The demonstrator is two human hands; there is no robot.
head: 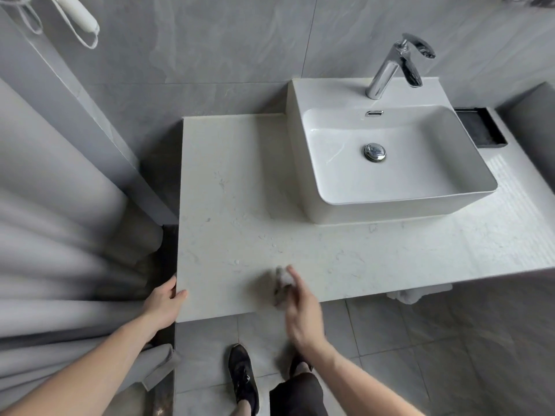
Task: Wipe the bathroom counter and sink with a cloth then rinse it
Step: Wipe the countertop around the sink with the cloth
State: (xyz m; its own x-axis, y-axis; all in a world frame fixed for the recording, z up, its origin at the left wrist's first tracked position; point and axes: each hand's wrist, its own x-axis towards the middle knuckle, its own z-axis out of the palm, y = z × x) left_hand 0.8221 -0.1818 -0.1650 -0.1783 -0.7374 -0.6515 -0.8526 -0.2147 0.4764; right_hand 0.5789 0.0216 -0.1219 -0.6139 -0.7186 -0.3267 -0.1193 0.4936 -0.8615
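Note:
A pale marble counter (240,190) carries a white rectangular sink (390,163) at its back right, with a chrome faucet (396,64) behind the basin. My right hand (300,307), blurred by motion, holds a small grey-white cloth (283,280) against the counter near its front edge. My left hand (163,301) grips the counter's front left corner, thumb on top and fingers over the side edge. Water drops lie on the counter just beyond the cloth.
A grey shower curtain (60,220) hangs at the left. A dark recessed tray (480,127) sits right of the sink. Below the counter are grey floor tiles (420,355), my black shoe (243,376) and a white towel (414,294) under the front edge.

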